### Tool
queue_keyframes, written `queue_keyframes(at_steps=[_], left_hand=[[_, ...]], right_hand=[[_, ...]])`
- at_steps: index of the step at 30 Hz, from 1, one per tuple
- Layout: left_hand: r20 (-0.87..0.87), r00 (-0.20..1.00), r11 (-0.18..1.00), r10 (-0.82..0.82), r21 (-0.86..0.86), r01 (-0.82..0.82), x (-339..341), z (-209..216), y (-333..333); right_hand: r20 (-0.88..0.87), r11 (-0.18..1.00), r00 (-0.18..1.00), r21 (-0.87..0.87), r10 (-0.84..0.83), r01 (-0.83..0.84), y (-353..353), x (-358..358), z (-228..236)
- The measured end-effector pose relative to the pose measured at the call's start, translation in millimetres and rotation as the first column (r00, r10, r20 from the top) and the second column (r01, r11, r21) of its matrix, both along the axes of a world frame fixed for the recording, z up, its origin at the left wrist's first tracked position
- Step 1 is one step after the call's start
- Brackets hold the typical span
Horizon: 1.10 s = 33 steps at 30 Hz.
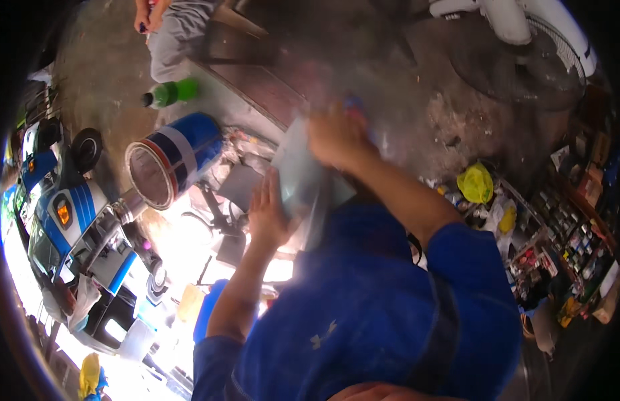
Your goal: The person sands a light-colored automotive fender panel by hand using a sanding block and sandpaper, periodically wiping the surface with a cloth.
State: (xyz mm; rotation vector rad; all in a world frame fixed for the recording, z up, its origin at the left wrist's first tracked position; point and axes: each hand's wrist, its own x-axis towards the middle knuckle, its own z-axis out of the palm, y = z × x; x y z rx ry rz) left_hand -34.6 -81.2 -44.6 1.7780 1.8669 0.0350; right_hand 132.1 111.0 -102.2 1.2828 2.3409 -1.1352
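Note:
A pale, greyish-white panel or sheet (298, 174) is in front of me. My left hand (268, 212) rests against its left side, fingers stretched out and nearly flat. Over the panel's upper end, my right hand (337, 139) is closed and smeared by motion. A bit of blue and red (354, 108) shows just past its fingers, but I cannot tell what that thing is. Part of the panel is hidden by my right arm and blue shirt.
A large blue, white and red drum-shaped can (173, 160) lies to the left. Behind it is a green bottle (173, 92). A person's hands (149, 17) show at top left. A fan (524, 63) is at top right, cluttered shelves (557, 234) at right, parked vehicles (76, 207) far left.

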Motion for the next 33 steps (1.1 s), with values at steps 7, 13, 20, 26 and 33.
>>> queue_keyframes(at_steps=[7, 13, 20, 26, 33], left_hand=[[-0.024, 0.998, 0.998, 0.055, -0.004, -0.056, 5.6, 6.8, 0.7], [0.017, 0.999, 0.996, 0.046, -0.076, -0.044, 10.8, 5.1, 21.8], [0.002, 0.953, 0.947, -0.302, -0.114, 0.3, 23.7, -71.4, 143.0], [0.127, 0.937, 0.919, -0.326, -0.19, 0.346, 8.0, -93.2, 156.1], [0.06, 0.96, 0.961, -0.274, 0.058, 0.271, 7.7, -1.1, 26.5]], right_hand=[[-0.289, 0.989, 0.957, 0.135, -0.015, 0.056, -31.3, 6.9, -27.2], [0.023, 0.312, 0.454, -0.696, -0.891, 0.647, 41.3, 28.1, -93.5], [-0.445, 0.943, 0.862, 0.101, -0.241, 0.316, -39.2, 70.7, -111.8], [-0.542, 0.916, 0.781, 0.047, -0.312, 0.398, -49.7, 70.7, -115.4], [-0.63, 0.919, 0.672, -0.215, -0.389, 0.33, -97.9, 59.0, -46.6]])
